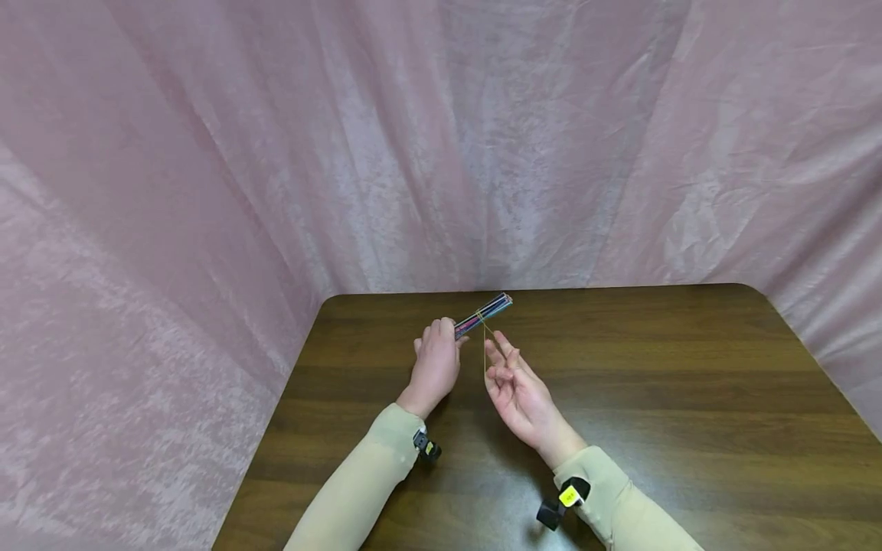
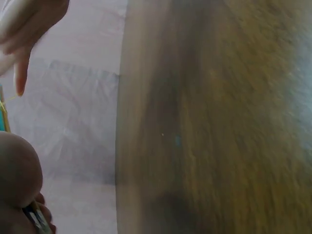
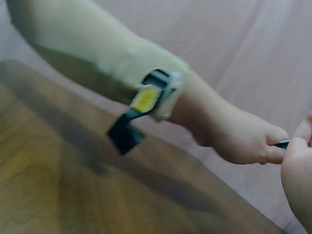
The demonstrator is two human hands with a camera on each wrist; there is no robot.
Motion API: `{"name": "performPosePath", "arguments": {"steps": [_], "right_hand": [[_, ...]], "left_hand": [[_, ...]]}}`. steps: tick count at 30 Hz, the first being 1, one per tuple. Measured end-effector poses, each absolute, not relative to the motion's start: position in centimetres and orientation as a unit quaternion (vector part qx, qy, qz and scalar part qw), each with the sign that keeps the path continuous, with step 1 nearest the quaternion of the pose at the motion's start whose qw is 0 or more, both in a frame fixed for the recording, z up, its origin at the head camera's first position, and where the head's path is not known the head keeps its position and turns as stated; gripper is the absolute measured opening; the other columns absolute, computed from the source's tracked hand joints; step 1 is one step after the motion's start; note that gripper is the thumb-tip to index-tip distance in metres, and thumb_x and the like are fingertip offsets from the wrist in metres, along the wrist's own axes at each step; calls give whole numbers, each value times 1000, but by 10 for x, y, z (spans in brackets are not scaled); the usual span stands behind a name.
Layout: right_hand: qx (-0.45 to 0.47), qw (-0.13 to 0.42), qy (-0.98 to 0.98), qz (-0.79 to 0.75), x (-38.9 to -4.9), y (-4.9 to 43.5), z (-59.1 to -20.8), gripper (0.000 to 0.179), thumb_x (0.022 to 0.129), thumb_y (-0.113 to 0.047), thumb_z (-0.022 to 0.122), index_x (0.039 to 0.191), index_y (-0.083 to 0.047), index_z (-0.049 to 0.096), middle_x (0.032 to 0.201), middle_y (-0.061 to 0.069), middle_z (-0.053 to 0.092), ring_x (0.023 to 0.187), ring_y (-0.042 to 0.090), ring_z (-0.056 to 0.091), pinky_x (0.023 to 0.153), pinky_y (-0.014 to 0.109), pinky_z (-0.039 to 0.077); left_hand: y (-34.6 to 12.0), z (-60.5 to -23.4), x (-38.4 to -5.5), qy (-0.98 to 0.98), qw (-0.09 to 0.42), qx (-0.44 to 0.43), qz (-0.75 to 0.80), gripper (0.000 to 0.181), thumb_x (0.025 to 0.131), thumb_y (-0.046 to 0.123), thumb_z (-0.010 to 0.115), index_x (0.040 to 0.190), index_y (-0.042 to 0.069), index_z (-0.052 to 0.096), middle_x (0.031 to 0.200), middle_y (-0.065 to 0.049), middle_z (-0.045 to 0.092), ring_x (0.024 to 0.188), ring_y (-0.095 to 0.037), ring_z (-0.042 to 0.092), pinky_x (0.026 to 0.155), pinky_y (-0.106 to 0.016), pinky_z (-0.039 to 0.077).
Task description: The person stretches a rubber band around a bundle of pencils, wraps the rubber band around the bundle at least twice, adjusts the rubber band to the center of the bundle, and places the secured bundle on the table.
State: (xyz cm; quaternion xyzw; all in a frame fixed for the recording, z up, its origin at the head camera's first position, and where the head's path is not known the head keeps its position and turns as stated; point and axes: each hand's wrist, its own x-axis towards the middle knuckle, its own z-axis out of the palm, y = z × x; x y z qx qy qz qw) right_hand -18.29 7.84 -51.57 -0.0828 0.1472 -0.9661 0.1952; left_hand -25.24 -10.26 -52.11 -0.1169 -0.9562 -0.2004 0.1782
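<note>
A bundle of slim multicoloured sticks [image 1: 496, 307], like pens or pencils, slants up to the right above the far part of the table. My left hand [image 1: 437, 363] grips its lower end. Around the bundle runs a thin yellow rubber band [image 1: 485, 348], drawn out toward me in two strands. My right hand [image 1: 521, 398], palm turned up, holds the band stretched on its spread, partly bent fingers. In the left wrist view one fingertip [image 2: 20, 87] of the right hand has the band at it. A dark end of the bundle [image 3: 282, 144] shows by the left hand in the right wrist view.
The brown wooden table [image 1: 689, 383] lies under both hands, its far edge just behind the bundle. Pink velvet curtains [image 1: 386, 153] hang behind and at the sides. A black camera mount [image 1: 569, 497] is strapped to the right wrist, another [image 1: 427, 445] to the left.
</note>
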Motion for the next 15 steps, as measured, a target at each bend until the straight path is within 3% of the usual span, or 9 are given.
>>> {"name": "performPosePath", "arguments": {"steps": [4,7,10,15], "right_hand": [[-84,163,136,-974,-190,88,-514,46,115,-24,40,151,4,39,115,2,56,72,1,50,80,15,45],[-87,145,188,-968,-193,97,-513,34,115,-24,43,132,1,58,108,0,58,72,0,52,81,15,48],[-69,128,248,-958,-193,102,-510,26,114,-25,48,115,-7,67,102,-3,63,74,2,60,85,19,53],[-40,111,295,-948,-189,107,-510,30,110,-30,57,115,-9,78,90,-5,65,71,2,65,81,18,56]], "left_hand": [[-104,-522,-252,-948,214,-175,-157,26,105,27,70,113,7,55,100,-7,57,94,-29,55,77,-43,39],[-107,-519,-251,-945,224,-206,-118,27,102,26,73,112,8,55,102,-7,57,94,-28,54,79,-43,40],[-111,-516,-251,-942,222,-234,-89,27,102,26,74,109,8,56,101,-6,57,92,-27,53,80,-43,41],[-119,-518,-250,-929,227,-286,-51,17,103,15,72,107,9,56,97,-5,53,89,-26,51,78,-42,38]]}}
